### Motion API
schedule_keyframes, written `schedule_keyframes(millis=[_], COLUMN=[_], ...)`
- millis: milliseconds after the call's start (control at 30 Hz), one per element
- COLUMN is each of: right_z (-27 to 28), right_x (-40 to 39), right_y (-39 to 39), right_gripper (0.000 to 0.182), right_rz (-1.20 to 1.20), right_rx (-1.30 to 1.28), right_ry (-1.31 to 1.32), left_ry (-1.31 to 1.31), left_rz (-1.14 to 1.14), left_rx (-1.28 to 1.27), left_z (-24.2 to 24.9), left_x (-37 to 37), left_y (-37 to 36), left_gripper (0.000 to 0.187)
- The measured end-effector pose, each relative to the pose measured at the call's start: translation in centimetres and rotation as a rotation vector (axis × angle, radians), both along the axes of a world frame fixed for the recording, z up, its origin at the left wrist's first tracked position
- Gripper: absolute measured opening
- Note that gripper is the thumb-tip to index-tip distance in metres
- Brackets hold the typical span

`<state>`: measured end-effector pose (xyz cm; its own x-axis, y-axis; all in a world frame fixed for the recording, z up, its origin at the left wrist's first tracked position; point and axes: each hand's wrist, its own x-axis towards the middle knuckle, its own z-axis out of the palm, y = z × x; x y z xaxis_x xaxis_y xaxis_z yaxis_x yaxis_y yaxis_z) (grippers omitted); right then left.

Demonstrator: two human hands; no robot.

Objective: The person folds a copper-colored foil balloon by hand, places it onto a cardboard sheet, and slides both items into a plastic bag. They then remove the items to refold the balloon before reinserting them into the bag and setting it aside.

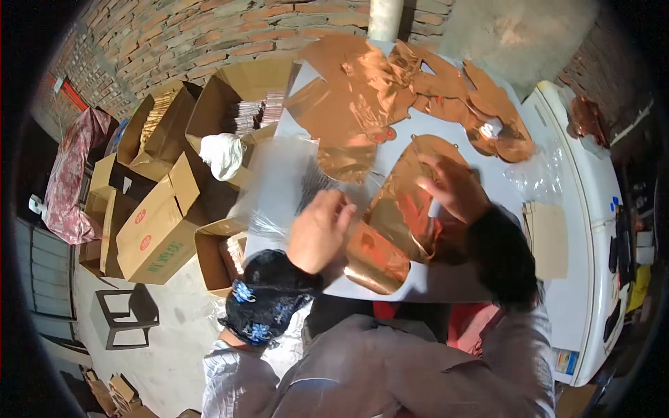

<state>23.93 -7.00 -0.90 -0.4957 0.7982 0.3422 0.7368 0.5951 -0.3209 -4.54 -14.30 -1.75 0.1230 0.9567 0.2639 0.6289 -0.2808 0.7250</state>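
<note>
My left hand is over the front left of the table, its fingers curled together. Whether anything is between its fingertips cannot be made out. Just beside it are a stack of clear plastic bags and a rounded end of copper-coloured foil. My right hand hovers over a long, shiny flat copper-coloured foil piece, thumb and fingers apart. This piece looks like an uninflated foil balloon. More flat copper-coloured foil pieces overlap at the back of the table.
Open cardboard boxes crowd the left side, some with packed goods. A white bundle rests on one box. A dark stool is on the floor. To the right are clear plastic wrap, cardboard sheets and a white appliance.
</note>
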Motion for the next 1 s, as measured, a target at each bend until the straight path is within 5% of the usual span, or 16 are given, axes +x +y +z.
schedule_keyframes(millis=[33, 200, 333, 567, 767, 867, 1000], right_z=[0.3, -4.8, -5.7, -6.2, -3.8, -1.9, 0.4], right_x=[-2.3, -9.7, -10.3, -10.2, -7.2, -5.1, -4.3], right_y=[2.5, 14.2, 17.2, 18.7, 22.1, 23.2, 21.8], right_gripper=[0.043, 0.053, 0.037, 0.014, 0.02, 0.02, 0.021], right_rz=[0.084, 0.243, 0.235, 0.039, -0.137, -0.238, -0.358], right_rx=[-0.118, 0.201, -0.079, -0.049, 0.068, 0.268, 0.414], right_ry=[0.035, 0.091, -0.033, 0.04, 0.61, 0.662, 0.403], left_ry=[-0.028, -0.01, -0.063, -0.065, -0.074, -0.067, -0.055], left_rz=[-0.013, -0.006, 0.007, 0.002, 0.006, 0.007, -0.008], left_rx=[-0.021, 0.007, -0.072, -0.084, -0.097, -0.092, -0.103], left_z=[0.0, 0.4, 0.1, 0.4, 0.4, 0.3, 0.2], left_x=[0.3, 0.2, -1.8, -2.6, -3.5, -3.3, -2.8], left_y=[-0.2, -1.4, -2.1, -1.2, -0.2, 0.1, 0.0], left_gripper=[0.015, 0.014, 0.012, 0.015, 0.015, 0.016, 0.016])
